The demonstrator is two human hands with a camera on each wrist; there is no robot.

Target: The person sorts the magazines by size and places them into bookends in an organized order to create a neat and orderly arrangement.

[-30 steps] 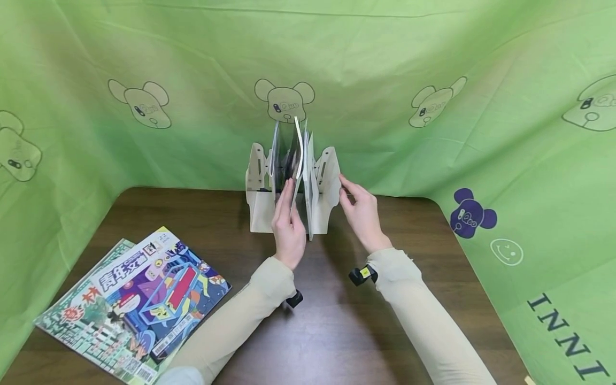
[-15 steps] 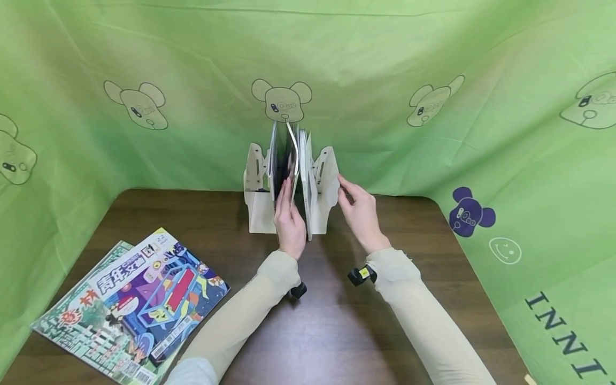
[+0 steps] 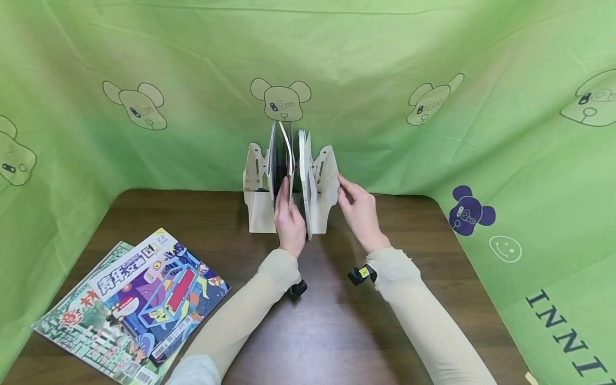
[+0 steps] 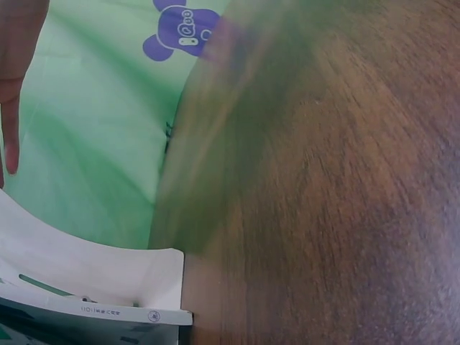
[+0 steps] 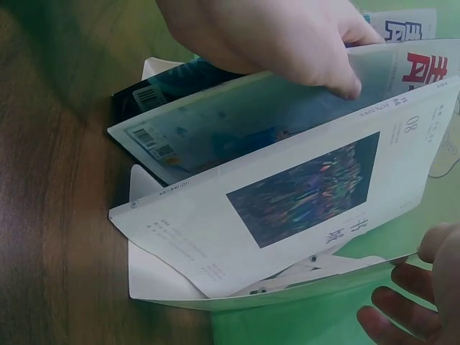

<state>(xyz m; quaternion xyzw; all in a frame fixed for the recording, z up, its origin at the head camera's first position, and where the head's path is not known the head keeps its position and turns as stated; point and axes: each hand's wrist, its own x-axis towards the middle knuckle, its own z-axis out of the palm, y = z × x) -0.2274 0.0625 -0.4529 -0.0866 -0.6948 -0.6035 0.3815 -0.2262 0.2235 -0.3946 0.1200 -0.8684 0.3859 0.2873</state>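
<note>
A cream-coloured magazine rack (image 3: 262, 214) stands at the back of the table with several upright magazines in it. My left hand (image 3: 291, 227) grips a magazine (image 5: 237, 133) with red lettering, thumb on its cover and fingers on the far side. Thin dark magazines stand just left of it. A white magazine (image 5: 287, 194) with a dark picture leans apart on the right. My right hand (image 3: 361, 214) pinches the edge of the rack's right side panel (image 3: 329, 176) with its fingertips. In the left wrist view my right hand (image 4: 18, 57) shows at the top left.
Two overlapping magazines, the upper one (image 3: 163, 289) colourful, lie flat at the table's (image 3: 346, 331) left. A green curtain (image 3: 366, 64) with printed bear heads hangs behind and on both sides.
My left hand has tilted the gripped magazine leftward against the others, and a gap has widened between it and the white ones. My right hand stays at the rack's side.
</note>
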